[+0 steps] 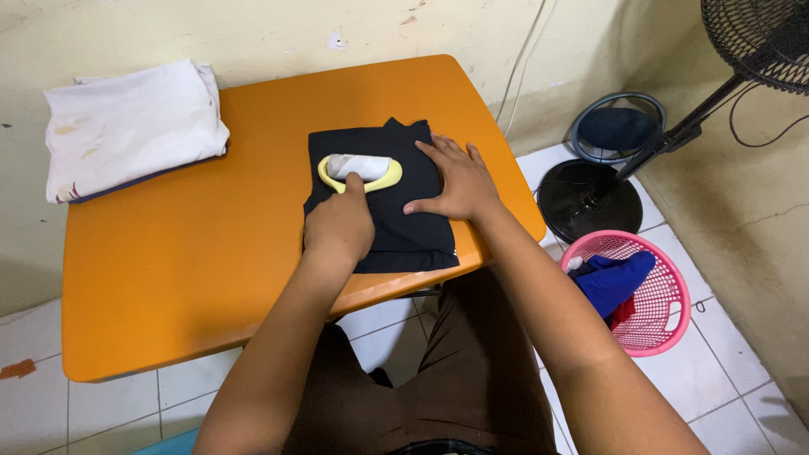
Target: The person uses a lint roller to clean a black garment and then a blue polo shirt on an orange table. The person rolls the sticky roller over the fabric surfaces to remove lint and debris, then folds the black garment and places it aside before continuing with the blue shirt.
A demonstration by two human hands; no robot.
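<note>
Both hands rest on a folded black fabric garment (379, 198) lying near the front right edge of an orange table (185, 253). Its printed yellow-and-white oval patch (361, 170) runs left to right, just beyond the left hand (339, 227), which presses down loosely closed, grasping nothing I can make out. The right hand (455, 179) lies flat and open on the garment's right side. A folded white cloth stack (126, 126) sits at the far left; a pink plastic basket (632, 291) stands on the floor to the right
</note>
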